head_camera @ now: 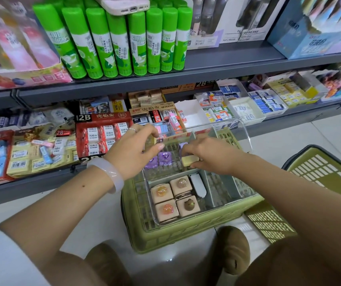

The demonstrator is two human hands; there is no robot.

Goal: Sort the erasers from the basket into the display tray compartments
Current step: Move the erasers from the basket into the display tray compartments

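A clear display tray (246,139) with grey dividers rests on top of an upturned green basket (165,238). Its near left compartment holds several square tan erasers (174,198) with round toppers and a white oblong eraser (198,185). Purple erasers (161,159) lie in the far left compartment. My right hand (209,155) pinches a pale yellow eraser (190,160) low over the tray's middle, beside the purple ones. My left hand (133,150) hovers over the tray's far left corner, fingers curled, thumb near the rim; I cannot see whether it holds anything.
A second green basket (322,174) stands on the floor at the right. Shelves behind carry boxes of erasers (101,137), green glue sticks (122,42) and a phone (124,4) on top of them. My knees and brown shoes (232,249) are below the basket.
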